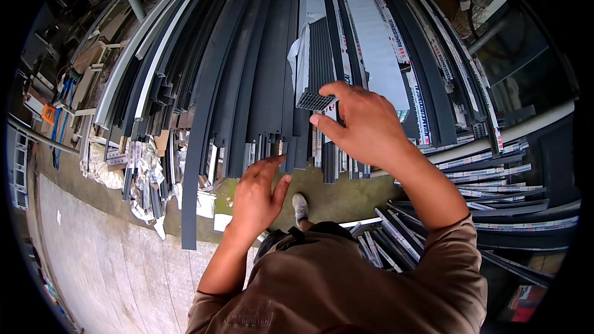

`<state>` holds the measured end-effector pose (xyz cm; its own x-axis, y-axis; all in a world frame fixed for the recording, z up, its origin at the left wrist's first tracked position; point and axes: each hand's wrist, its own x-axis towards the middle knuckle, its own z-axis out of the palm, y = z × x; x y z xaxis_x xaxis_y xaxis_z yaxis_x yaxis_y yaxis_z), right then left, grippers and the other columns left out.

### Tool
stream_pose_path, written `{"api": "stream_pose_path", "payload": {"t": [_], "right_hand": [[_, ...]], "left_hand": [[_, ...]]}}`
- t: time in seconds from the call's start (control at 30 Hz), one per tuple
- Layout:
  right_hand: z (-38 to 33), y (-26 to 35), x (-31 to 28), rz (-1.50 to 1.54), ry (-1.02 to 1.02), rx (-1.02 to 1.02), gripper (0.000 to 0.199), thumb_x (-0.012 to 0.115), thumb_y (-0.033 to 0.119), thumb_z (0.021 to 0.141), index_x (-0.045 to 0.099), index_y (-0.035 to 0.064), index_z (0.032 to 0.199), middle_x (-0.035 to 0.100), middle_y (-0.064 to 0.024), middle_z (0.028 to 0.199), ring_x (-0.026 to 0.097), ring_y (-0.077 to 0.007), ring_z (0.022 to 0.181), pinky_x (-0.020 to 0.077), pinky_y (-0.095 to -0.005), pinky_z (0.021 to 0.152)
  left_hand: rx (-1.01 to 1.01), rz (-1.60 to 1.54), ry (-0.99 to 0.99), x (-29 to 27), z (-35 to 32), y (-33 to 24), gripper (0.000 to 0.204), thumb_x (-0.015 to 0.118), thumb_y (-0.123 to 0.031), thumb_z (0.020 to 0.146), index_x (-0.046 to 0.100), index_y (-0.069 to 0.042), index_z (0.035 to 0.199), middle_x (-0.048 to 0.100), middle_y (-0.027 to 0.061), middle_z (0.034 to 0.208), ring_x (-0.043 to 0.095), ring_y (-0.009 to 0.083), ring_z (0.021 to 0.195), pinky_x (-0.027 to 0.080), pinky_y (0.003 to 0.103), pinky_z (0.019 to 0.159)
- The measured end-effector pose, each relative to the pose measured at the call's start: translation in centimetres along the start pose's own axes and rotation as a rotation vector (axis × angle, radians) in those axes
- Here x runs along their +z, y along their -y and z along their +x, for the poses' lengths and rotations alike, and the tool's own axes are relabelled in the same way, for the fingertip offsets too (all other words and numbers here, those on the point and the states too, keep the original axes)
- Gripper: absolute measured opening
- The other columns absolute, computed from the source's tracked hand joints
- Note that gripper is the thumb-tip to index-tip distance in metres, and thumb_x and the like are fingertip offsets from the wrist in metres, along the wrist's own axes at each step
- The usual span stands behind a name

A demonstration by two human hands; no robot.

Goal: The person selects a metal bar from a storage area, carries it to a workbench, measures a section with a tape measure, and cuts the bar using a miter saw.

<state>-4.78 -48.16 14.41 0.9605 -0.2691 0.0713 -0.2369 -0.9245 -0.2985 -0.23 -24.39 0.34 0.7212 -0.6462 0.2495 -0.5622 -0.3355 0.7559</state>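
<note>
A tall stack of long dark grey metal profiles [260, 55] leans away from me, their cut ends facing me. My right hand [365, 127] reaches to the end of a bundle of ribbed dark profiles [318, 62]; its index finger touches the bundle's open end and the thumb sits just below, nothing clearly gripped. My left hand [257, 195] is lower, fingers spread, its fingertips near the ends of dark bars [272, 145]. It holds nothing.
More profiles with white printed film [495, 173] lie stacked at right and lower right. Light grey profiles [133, 55] lean at left. Crumpled plastic wrap and offcuts [142, 167] litter the concrete floor [105, 260]. My shoe [300, 205] stands below the stack.
</note>
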Motion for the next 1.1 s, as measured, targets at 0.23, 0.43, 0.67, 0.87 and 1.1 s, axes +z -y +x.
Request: {"api": "stream_pose_path", "payload": {"t": [0.23, 0.43, 0.67, 0.87, 1.1], "right_hand": [[1.8, -7.2, -4.9, -0.518, -0.173, 0.251, 0.073, 0.080, 0.054, 0.094, 0.066, -0.0001, 0.141, 0.077, -0.0238, 0.113, 0.078, -0.0398, 0.106, 0.0629, -0.0488, 0.091], [-0.4, -10.4, -6.3, -0.402, 0.013, 0.363, 0.083, 0.076, 0.064, 0.094, 0.065, -0.0003, 0.144, 0.078, -0.0249, 0.119, 0.076, -0.0424, 0.114, 0.0604, -0.0501, 0.098], [-1.1, -17.1, -5.1, -0.075, 0.123, 0.406, 0.081, 0.069, 0.074, 0.097, 0.078, -0.0040, 0.116, 0.076, -0.0243, 0.094, 0.075, -0.0410, 0.092, 0.0569, -0.0469, 0.083], [-0.6, -21.0, -6.0, 0.138, 0.143, 0.439, 0.069, 0.065, 0.066, 0.102, 0.080, 0.0009, 0.116, 0.080, -0.0223, 0.107, 0.076, -0.0423, 0.108, 0.0582, -0.0468, 0.096], [1.8, -26.3, -5.0, -0.182, 0.125, 0.360, 0.071, 0.072, 0.061, 0.096, 0.076, -0.0047, 0.123, 0.079, -0.0255, 0.118, 0.073, -0.0423, 0.119, 0.0555, -0.0486, 0.106]], "left_hand": [[-0.087, -0.072, 0.049, -0.8, 0.8, -0.5, 0.036, 0.077, -0.015, 0.100, 0.072, -0.003, 0.134, 0.076, 0.0225, 0.127, 0.072, 0.0461, 0.116, 0.058, 0.049, 0.101], [-0.067, -0.357, 0.183, 1.9, 4.6, -2.6, 0.044, 0.072, -0.013, 0.105, 0.064, -0.001, 0.147, 0.078, 0.0174, 0.127, 0.078, 0.0260, 0.112, 0.062, 0.038, 0.092], [0.017, -0.435, 0.188, 9.0, 13.6, -7.6, 0.062, 0.072, -0.020, 0.106, 0.051, 0.005, 0.159, 0.070, 0.0219, 0.140, 0.073, 0.0290, 0.121, 0.063, 0.038, 0.091], [0.041, -0.189, 0.102, 12.5, 17.7, -10.3, 0.087, 0.073, -0.049, 0.105, 0.043, 0.009, 0.162, 0.057, 0.0333, 0.151, 0.060, 0.0429, 0.142, 0.059, 0.047, 0.107], [-0.051, 0.063, 0.118, 15.3, 19.1, -15.6, 0.105, 0.081, -0.063, 0.092, 0.044, 0.003, 0.164, 0.043, 0.0398, 0.163, 0.054, 0.0538, 0.146, 0.050, 0.053, 0.118]]}}
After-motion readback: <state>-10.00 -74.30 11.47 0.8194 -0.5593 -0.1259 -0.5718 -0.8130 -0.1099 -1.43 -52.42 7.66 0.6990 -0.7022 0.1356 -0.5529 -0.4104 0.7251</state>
